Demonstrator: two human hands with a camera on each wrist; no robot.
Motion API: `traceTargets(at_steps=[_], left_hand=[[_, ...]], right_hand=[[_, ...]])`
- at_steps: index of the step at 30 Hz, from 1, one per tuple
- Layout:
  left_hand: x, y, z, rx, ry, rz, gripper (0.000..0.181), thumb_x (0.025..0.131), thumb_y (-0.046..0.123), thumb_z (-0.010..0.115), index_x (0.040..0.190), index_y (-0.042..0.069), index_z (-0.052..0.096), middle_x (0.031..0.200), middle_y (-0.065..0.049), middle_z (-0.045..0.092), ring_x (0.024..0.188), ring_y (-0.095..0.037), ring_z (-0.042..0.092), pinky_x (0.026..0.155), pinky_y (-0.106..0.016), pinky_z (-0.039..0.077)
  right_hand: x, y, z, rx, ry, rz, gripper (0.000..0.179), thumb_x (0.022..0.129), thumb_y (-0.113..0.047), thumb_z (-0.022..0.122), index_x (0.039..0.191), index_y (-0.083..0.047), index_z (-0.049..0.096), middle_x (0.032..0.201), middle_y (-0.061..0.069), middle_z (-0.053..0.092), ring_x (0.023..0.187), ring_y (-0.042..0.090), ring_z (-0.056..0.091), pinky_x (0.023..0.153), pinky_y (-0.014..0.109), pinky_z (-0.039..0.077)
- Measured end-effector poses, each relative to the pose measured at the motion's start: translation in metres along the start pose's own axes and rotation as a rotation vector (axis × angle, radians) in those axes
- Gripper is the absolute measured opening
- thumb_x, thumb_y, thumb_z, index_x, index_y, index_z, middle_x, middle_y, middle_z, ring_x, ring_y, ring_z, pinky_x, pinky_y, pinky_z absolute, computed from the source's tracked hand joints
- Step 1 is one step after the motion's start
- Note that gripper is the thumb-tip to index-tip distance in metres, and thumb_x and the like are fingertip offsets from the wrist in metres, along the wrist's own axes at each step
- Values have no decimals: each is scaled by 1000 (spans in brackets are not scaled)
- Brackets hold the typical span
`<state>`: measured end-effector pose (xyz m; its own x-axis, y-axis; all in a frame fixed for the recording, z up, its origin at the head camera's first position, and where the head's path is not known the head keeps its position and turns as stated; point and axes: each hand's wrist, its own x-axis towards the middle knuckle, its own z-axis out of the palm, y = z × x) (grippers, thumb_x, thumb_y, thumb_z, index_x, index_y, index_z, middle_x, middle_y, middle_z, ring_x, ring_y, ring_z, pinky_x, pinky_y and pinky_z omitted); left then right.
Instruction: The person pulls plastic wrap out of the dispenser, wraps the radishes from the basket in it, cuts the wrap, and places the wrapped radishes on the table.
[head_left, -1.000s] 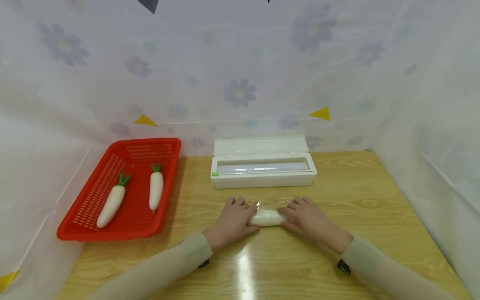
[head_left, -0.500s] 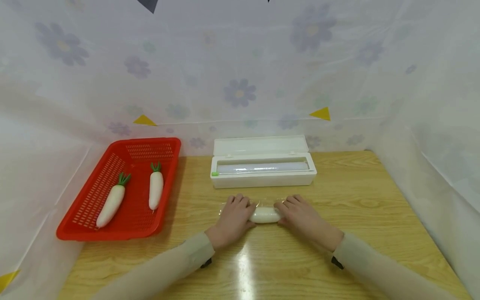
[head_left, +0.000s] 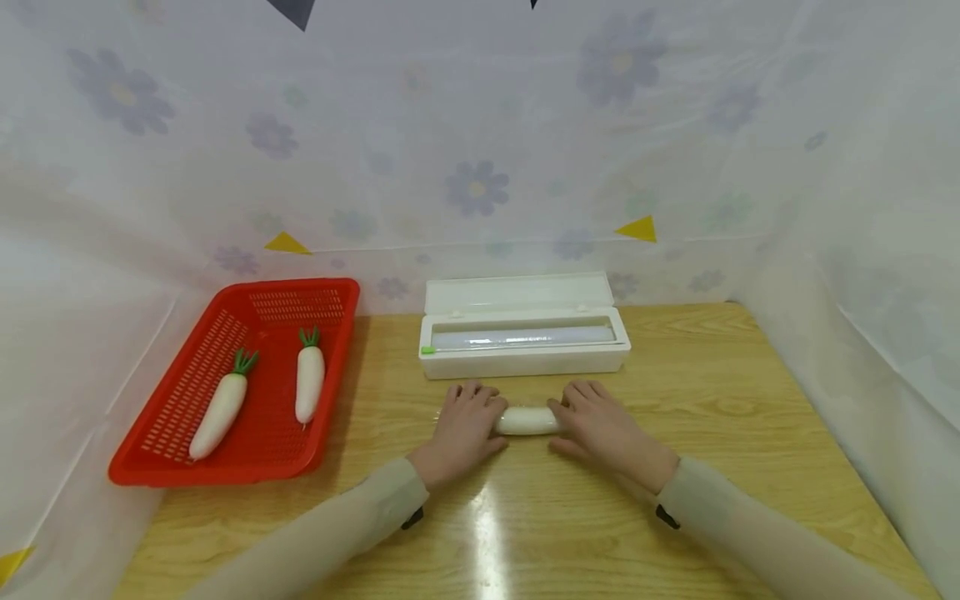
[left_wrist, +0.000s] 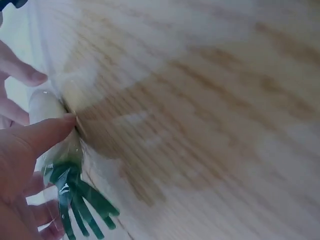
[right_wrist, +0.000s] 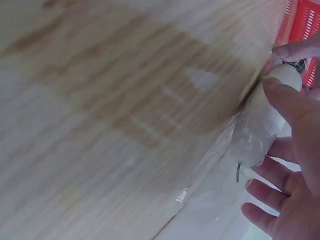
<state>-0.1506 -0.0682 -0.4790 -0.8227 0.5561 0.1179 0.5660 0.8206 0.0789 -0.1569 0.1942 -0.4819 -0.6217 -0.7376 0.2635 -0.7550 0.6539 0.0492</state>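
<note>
A white radish, wrapped in clear plastic film, lies crosswise on the wooden table between both hands. My left hand holds its leafy end; in the left wrist view the thumb lies over the radish and the green leaves stick out below, under film. The opposite end is held by my right hand. In the right wrist view its thumb lies along the wrapped radish, and its other fingers are on the far side. Loose film stretches out past the radish's thin root tip. Palms hide both ends in the head view.
Behind the hands stands a white cling film box with its lid up and a film roll inside. At left, a red plastic basket holds two unwrapped radishes, one larger and one smaller. White flowered sheets enclose the table.
Both hands have moved a little away from the body, toward the box, and the radish has shifted the same way. Less loose film shows beyond it. The right hand has also come slightly left.
</note>
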Motion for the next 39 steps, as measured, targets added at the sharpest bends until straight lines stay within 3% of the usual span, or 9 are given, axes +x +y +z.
traceTargets(at_steps=[5, 11, 16, 22, 29, 33, 35, 39], left_hand=[[7, 2, 1, 53, 7, 0, 52, 86, 59, 79, 115, 17, 73, 134, -5, 62, 123, -26, 50, 99, -44, 39], [10, 0, 3, 33, 15, -17, 45, 86, 52, 81, 115, 17, 74, 113, 0, 63, 108, -22, 48, 93, -40, 37], [7, 0, 0, 8, 7, 18, 49, 86, 48, 82, 122, 16, 74, 102, 2, 63, 97, -18, 47, 90, -38, 37], [-2, -1, -1, -114, -31, 41, 56, 84, 45, 85, 129, 18, 64, 109, 1, 70, 91, -16, 45, 89, -36, 35], [-13, -3, -2, -260, -98, 49, 47, 83, 46, 86, 114, 23, 61, 101, 6, 72, 84, -13, 41, 85, -35, 32], [-13, -6, -3, -250, -90, 47, 42, 83, 50, 84, 110, 24, 65, 101, 8, 74, 86, -13, 43, 85, -36, 31], [-11, -7, -4, -221, -78, 51, 42, 84, 53, 82, 112, 24, 69, 109, 6, 75, 93, -15, 48, 88, -38, 32], [-8, -10, -5, -152, -79, 53, 51, 88, 57, 77, 122, 20, 75, 130, 1, 69, 113, -20, 52, 95, -42, 34]], right_hand=[[5, 1, 1, -109, -47, -22, 64, 86, -46, 84, 124, 3, 68, 105, 11, 64, 103, 29, 58, 98, 46, 46], [6, 6, 8, -125, -6, -55, 57, 85, -34, 87, 124, 3, 68, 104, 11, 66, 100, 29, 59, 94, 46, 47], [1, 9, 13, -72, 56, -71, 57, 82, -31, 90, 126, -2, 69, 98, 8, 67, 96, 28, 58, 91, 46, 49], [-8, 7, 10, 0, 35, -81, 58, 84, -39, 86, 128, -9, 64, 96, 2, 72, 93, 23, 57, 93, 43, 48], [-20, 1, 4, 194, 26, -68, 42, 89, -38, 82, 123, -19, 68, 93, -9, 66, 87, 11, 48, 82, 33, 44], [-21, 0, 1, 287, 9, 7, 35, 92, -34, 80, 121, -18, 71, 102, -5, 68, 96, 15, 54, 85, 38, 49], [-19, 2, 1, 300, 12, 22, 34, 92, -31, 80, 121, -15, 73, 108, -1, 69, 104, 21, 57, 91, 44, 50], [-14, 8, 6, 245, 63, -46, 38, 91, -27, 81, 123, -8, 76, 109, 4, 70, 109, 27, 59, 96, 48, 47]])
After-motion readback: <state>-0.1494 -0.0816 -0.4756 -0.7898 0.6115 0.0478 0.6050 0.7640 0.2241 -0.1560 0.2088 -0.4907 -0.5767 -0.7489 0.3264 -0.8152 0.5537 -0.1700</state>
